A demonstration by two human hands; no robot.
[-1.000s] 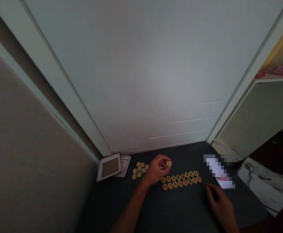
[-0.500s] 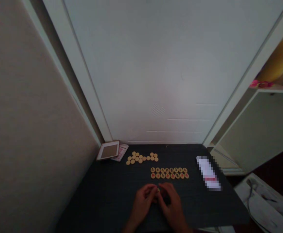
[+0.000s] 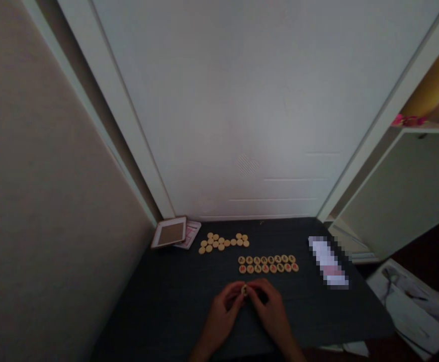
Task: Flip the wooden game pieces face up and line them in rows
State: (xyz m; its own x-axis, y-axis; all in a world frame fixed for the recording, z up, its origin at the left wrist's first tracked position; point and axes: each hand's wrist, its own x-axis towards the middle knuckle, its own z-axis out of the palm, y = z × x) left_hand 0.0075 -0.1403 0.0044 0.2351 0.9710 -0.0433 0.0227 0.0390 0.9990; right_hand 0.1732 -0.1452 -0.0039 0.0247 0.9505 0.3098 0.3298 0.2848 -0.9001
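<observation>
Between the fingertips of both hands is a round wooden xiangqi piece (image 3: 245, 290), its marked face turned toward me. My left hand (image 3: 225, 306) pinches it from the left, and my right hand (image 3: 266, 301) pinches it from the right. Just beyond the hands, two straight rows of xiangqi pieces (image 3: 265, 269) lie face up, some with red marks and some with dark ones. Farther back to the left, several plain-sided pieces (image 3: 221, 241) form a loose cluster; no marks show on them.
The dark tabletop (image 3: 166, 306) meets a white panel (image 3: 219, 110) at its back edge. At the back left, a shallow box lid or tray (image 3: 159, 238) overlaps a printed card (image 3: 193, 234). A blurred-out pale object (image 3: 328, 264) lies at right. Papers and a cable (image 3: 415, 306) sit beyond the right edge.
The piece in my fingers has turned so its marked face now shows more. My fingers have shifted slightly around it. The view has tilted a little; the pieces on the table keep their layout.
</observation>
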